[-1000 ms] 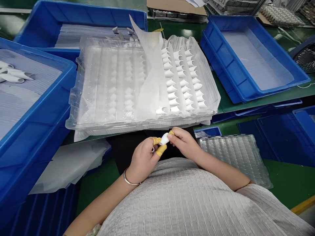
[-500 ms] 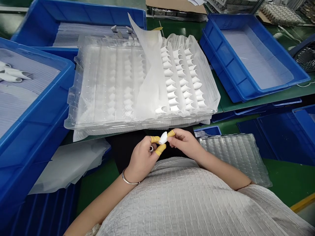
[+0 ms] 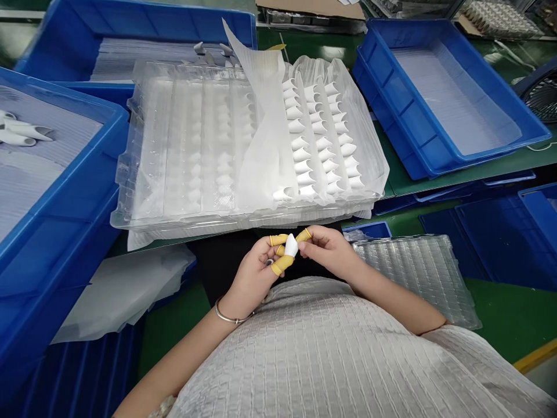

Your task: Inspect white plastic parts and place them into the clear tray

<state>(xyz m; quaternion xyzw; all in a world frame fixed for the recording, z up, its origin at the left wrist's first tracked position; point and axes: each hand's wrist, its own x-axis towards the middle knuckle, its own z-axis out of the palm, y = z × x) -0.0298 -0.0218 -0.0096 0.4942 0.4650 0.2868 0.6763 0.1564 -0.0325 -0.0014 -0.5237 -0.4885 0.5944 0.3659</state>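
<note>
A small white plastic part (image 3: 291, 247) is pinched between both hands, close to my body. My left hand (image 3: 255, 273), with yellow finger cots and a bracelet at the wrist, grips it from the left. My right hand (image 3: 328, 249), also with a yellow cot, grips it from the right. Just beyond the hands lies a stack of clear blister trays (image 3: 183, 151). Its right side holds rows of the same white parts (image 3: 319, 139), partly under a thin white sheet (image 3: 265, 128).
Blue bins surround the trays: one at left (image 3: 52, 191) with a few white parts, one at back left (image 3: 130, 29), one at right (image 3: 439, 93) lined with a sheet. An empty clear tray (image 3: 418, 278) lies by my right arm. A fan (image 3: 542, 98) sits far right.
Both hands have turned the white part between the fingers, from lying sideways to standing more upright. The view has shifted slightly; the hands stay in the same place.
</note>
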